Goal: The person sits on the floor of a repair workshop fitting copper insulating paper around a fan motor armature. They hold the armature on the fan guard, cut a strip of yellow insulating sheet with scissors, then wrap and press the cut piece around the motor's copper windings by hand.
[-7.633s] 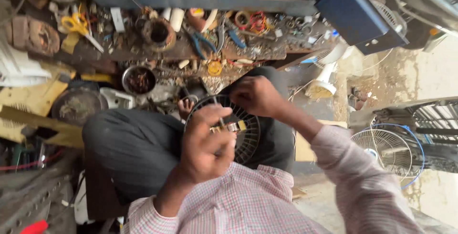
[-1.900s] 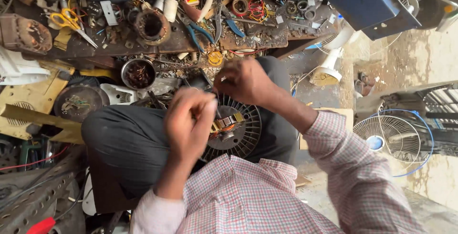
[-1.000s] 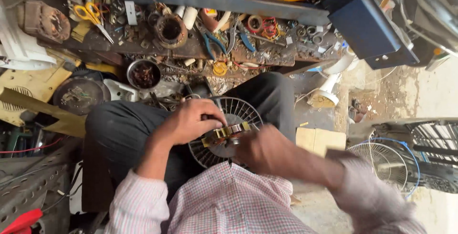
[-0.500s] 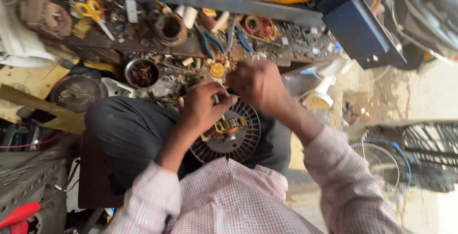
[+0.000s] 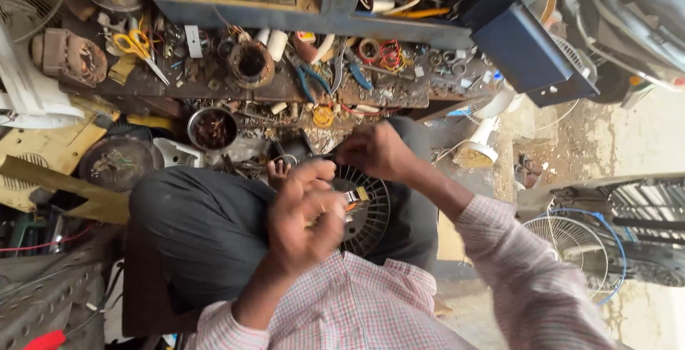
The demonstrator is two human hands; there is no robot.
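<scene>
From up here I see the black round fan motor housing [image 5: 367,211] resting on the lap at the centre of the frame, its ribbed rim showing between both hands. My left hand [image 5: 303,214] hovers over the near side of it, blurred, fingers curled; whether that grip is closed on anything I cannot tell. My right hand [image 5: 371,151] sits at the upper edge of the housing, fingers pinched together on a small dark part there, though what exactly it pinches is hidden. A small metal-and-orange piece [image 5: 354,197] shows at the middle of the housing, just beside the left hand. To do this well, I judge the housing should stay flat on the knees, one hand steadying the rim while the other works at the centre with short, light moves. Above lies the cluttered tabletop [image 5: 178,86] with yellow scissors [image 5: 137,47], blue pliers [image 5: 308,82] and a small bowl [image 5: 212,129] of scraps.
</scene>
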